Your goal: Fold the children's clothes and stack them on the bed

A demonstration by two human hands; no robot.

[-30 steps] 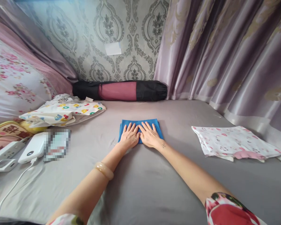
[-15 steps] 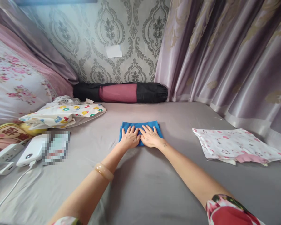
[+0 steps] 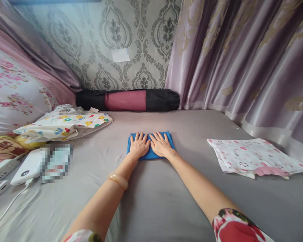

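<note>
A folded blue cloth [image 3: 153,154] lies flat in the middle of the grey bedsheet [image 3: 151,198]. My left hand [image 3: 139,145] rests palm down on its left half, fingers spread and pointing away from me. On the right half lies my right hand [image 3: 161,146], also flat with the fingers apart. The thumbs nearly meet at the centre of the cloth. A pale bangle [image 3: 118,180] sits on my left forearm. Much of the cloth's top is covered by the two hands, and its edges show around them.
To the right lies a folded white printed cloth [image 3: 252,156]. A rolled mat in a black and pink bag [image 3: 126,100] runs along the wall. At left are a patterned cloth [image 3: 65,126], a white power bank [image 3: 29,168] with a cable, a power strip [image 3: 3,171] and a blurred-out packet [image 3: 57,164].
Both hands stay flat on the blue cloth and have shifted slightly toward its far edge, so more of its near edge shows. The camera view has tilted a little.
</note>
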